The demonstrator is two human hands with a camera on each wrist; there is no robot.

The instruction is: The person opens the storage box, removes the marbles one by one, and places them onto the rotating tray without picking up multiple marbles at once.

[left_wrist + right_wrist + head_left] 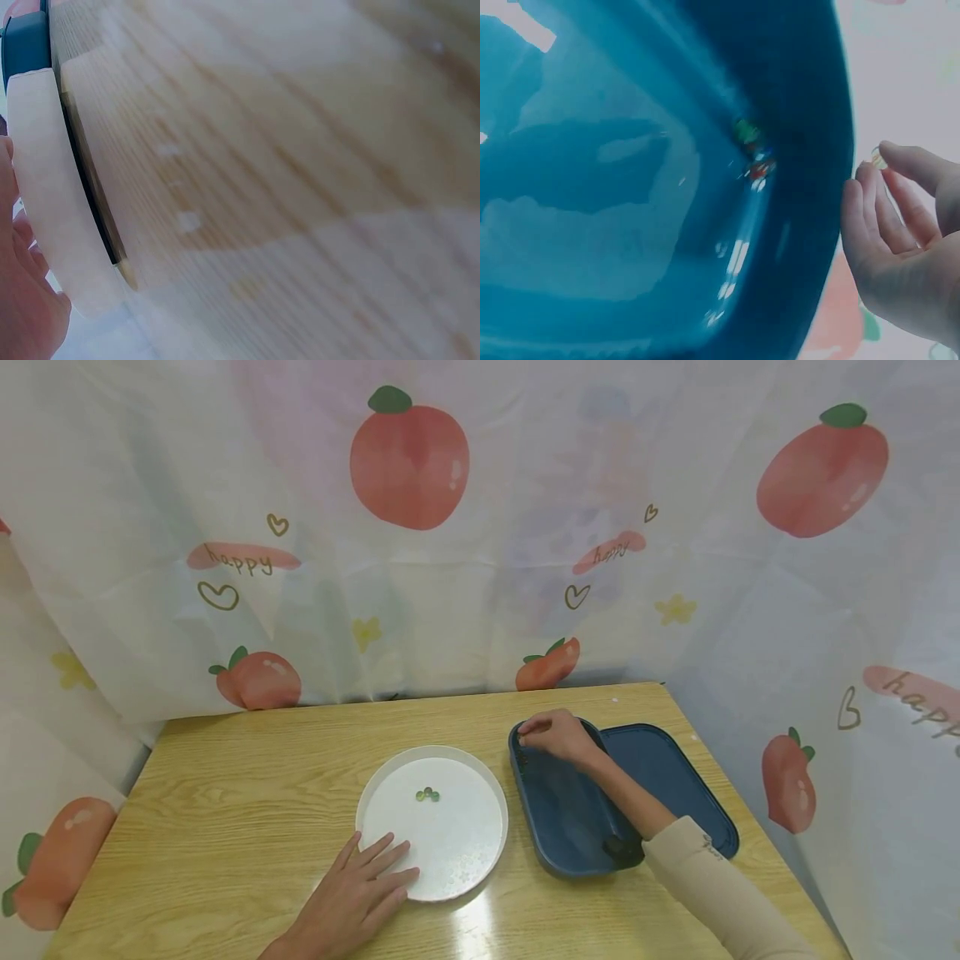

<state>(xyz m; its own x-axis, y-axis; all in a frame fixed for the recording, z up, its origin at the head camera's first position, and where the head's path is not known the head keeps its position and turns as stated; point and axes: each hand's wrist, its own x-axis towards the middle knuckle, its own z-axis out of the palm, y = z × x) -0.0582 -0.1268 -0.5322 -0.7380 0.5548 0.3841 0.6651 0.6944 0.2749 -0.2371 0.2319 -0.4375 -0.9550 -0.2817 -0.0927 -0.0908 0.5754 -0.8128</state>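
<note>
Several fingers of my left hand [360,893], straight and spread, lie over the near left rim of a round white plate [457,852]. On the plate sit three small greenish glass marbles [427,794], close together. My right hand [558,735] is above the far left corner of a dark blue rectangular box [562,810]. In the right wrist view, its thumb and a fingertip pinch a small clear marble [878,157] beside the box wall. Green and red marbles [756,169] lie inside that box's corner. In the left wrist view, the left hand [26,292] appears at the plate's side.
A dark blue lid or shallow tray [667,777] lies to the right of the box, partly behind the right forearm. Both stand on a wood-grain table [247,802]. A white fruit-print curtain [480,602] hangs behind the table and at its sides.
</note>
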